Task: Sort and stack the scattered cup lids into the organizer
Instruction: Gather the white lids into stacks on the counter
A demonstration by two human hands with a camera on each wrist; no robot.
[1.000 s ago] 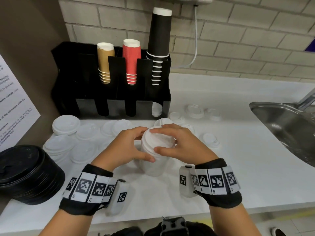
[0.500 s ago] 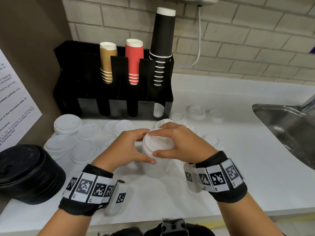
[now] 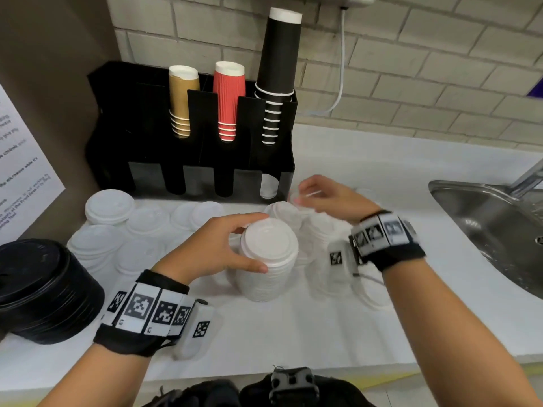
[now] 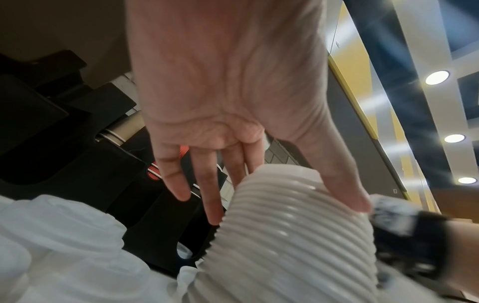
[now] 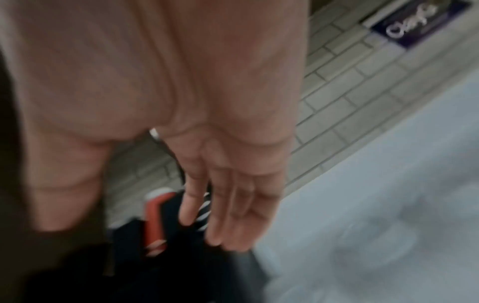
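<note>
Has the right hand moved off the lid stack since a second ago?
Yes. The right hand left the lid stack, going back-right toward the black organizer.

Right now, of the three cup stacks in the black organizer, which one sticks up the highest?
The black cups, in the rightmost slot of the organizer. They rise well above the red cups beside them and the tan cups further left.

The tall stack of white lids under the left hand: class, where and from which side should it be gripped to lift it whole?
Grip the stack of white lids low on its ribbed side wall, from both sides. It stands upright, unjoined; the left hand only holds its top rim, so a lift there would probably split it.
</note>
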